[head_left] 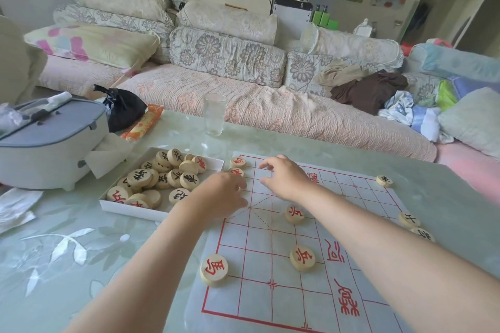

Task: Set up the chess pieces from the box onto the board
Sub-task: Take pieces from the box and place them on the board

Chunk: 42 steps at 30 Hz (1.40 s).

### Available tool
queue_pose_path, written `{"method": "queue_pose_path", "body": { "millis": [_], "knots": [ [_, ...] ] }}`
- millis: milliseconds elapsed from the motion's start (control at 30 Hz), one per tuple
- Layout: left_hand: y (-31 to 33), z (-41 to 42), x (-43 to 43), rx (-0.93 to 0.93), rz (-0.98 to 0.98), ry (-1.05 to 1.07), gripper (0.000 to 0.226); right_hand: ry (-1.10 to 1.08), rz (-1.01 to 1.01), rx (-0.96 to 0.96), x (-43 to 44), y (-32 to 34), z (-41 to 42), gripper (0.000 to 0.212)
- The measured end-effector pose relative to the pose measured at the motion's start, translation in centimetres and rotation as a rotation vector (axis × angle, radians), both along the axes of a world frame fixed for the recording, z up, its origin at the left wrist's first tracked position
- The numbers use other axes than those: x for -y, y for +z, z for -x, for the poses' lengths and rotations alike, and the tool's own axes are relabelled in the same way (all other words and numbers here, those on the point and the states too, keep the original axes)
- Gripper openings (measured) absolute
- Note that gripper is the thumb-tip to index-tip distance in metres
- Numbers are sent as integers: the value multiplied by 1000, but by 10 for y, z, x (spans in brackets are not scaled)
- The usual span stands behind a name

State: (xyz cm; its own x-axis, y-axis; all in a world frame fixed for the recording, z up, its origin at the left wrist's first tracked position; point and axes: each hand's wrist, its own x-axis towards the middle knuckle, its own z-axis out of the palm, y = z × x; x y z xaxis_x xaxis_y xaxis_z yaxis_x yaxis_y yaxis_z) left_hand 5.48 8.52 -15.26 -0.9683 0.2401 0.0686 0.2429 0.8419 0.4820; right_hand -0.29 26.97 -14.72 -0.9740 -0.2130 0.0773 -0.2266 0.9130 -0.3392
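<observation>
Risk: left hand (curled, hold unclear) and right hand (spread, empty) crowd the red pieces just beyond them, box left of both; a nudge could shift them or the board.

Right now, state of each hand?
Left hand: fingers curled down over the board edge; grip cannot be told.
Right hand: open, holding nothing.

Soft, even daylight fills the room, a pale sheen glares off the table just beyond the fingers (only faint shadows lie beneath them), and wide-angle distortion bows the sofa far past them, its edges slightly blurred.
</observation>
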Motion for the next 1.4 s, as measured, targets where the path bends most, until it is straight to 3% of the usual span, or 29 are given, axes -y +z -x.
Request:
{"method": "queue_pose_path", "body": {
  "millis": [133,400,567,700,800,933,1067,1233,1300,1400],
  "knots": [
    [7,-2,35,-87,-37,93,31,124,71,36,52,6,-6,30],
    [1,-10,121,-118,67,281,36,276,112,86,136,1,-16,21],
    [1,-27,157,-57,92,295,17,394,137,164,178,-10,-26,21],
    [-2,-34,173,-101,5,337,38,404,93,199,199,-12,-34,30],
    [-4,-39,180,-124,-29,340,37,433,95,221,207,-10,-41,23],
    [-7,-42,185,-159,-54,329,30,376,166,169,208,-6,-40,22],
    [1,-40,186,-173,-68,366,25,261,378,197,207,-6,-35,28],
    [6,-41,185,-26,-292,433,19,179,544,264,213,-3,-36,25],
    [6,-42,188,-22,-341,478,16,191,547,248,217,-1,-39,25],
    [9,-44,197,-83,-308,601,20,217,381,162,222,-4,-43,24]
  ]
}}
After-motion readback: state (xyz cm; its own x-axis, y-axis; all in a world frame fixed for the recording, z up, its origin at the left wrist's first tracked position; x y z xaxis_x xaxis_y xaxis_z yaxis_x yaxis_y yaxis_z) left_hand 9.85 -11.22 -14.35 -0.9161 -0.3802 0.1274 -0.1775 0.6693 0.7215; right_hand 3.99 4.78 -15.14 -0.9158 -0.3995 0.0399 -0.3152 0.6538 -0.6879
